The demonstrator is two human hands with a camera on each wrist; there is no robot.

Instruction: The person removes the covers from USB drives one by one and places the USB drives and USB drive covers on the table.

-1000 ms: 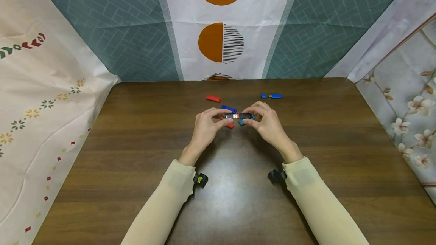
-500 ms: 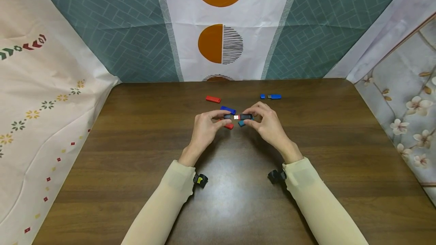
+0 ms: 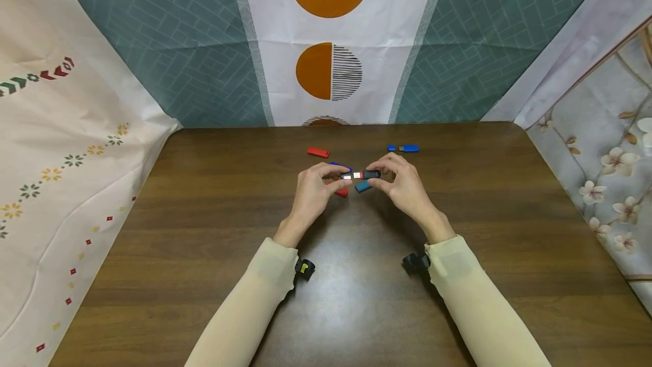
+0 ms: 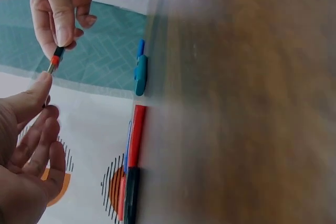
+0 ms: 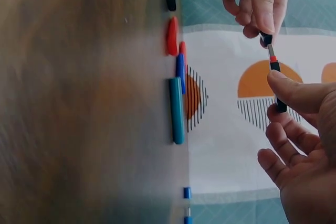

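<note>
My right hand pinches the likely light, rigid USB stick by its casing; my left hand, its cap.

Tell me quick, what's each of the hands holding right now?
Left hand: closed, pinching the small black cap.
Right hand: closed, pinching the black-and-red USB stick by its body.

A black USB stick, silver plug bared, points midair at a black cap.
</note>
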